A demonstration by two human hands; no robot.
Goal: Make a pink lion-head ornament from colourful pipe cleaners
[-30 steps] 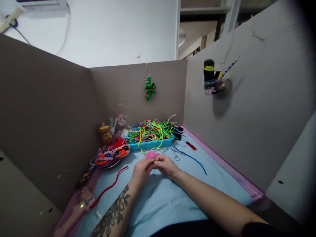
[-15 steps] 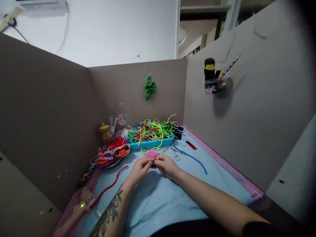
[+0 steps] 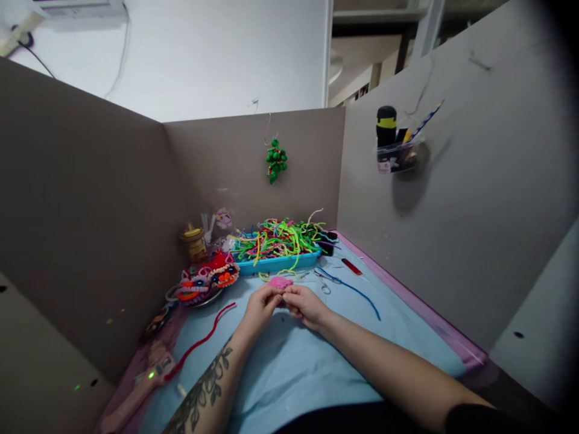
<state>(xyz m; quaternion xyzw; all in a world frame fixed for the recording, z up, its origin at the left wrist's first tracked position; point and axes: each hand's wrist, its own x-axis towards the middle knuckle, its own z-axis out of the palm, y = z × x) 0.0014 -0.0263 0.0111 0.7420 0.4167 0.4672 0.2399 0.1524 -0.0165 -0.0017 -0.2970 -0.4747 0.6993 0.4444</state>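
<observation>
Close together over the cloth, my left hand (image 3: 263, 304) and my right hand (image 3: 304, 303) both pinch a small pink fuzzy piece (image 3: 281, 282), which looks made of pipe cleaner. Its pink top shows above my fingertips; the lower part is mostly hidden by my fingers. Beyond it stands a blue tray (image 3: 280, 263) heaped with many-coloured pipe cleaners (image 3: 284, 239). Scissors (image 3: 322, 282) and a blue pipe cleaner (image 3: 357, 292) lie to the right of my hands. On the left a red pipe cleaner (image 3: 203, 342) stretches across the cloth.
Fuzzy figures with faces (image 3: 194, 288) sit on a plate at the left, before a jar (image 3: 194, 244). A red-handled tool (image 3: 351, 266) lies at the right. Grey partitions (image 3: 253, 150) enclose the light blue cloth (image 3: 316, 374). A green ornament (image 3: 275, 161) and a clear holder (image 3: 398, 158) hang on them.
My fingertips have drawn closer together on the pink piece, covering more of its lower part. The view has shifted very slightly; the other things lie where they were.
</observation>
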